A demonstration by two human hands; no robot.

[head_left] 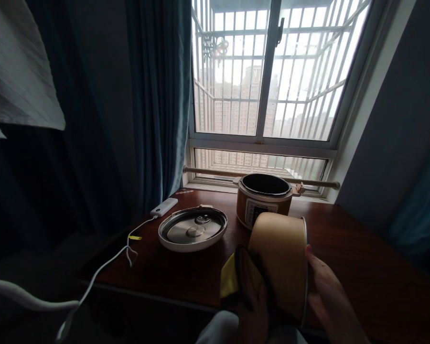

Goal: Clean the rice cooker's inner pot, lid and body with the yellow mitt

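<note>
My right hand [326, 291] grips the rim of a tan inner pot [283, 253], held on its side above the near edge of the dark wooden table [361, 258]. My left hand [252, 306] presses a yellow and dark cloth [236, 277] against the pot's outer wall and base; its fingers are closed on the cloth. Behind the pot stands the cooker body [263, 200], open and without its lid. The cooker lid [192, 229] lies upside down on the table to the left.
A white power bank [164, 207] with a white cable [103, 267] sits at the table's left corner. A barred window [268, 71] is behind, with blue curtains [157, 95] to its left. A wooden rod [215, 172] lies along the sill.
</note>
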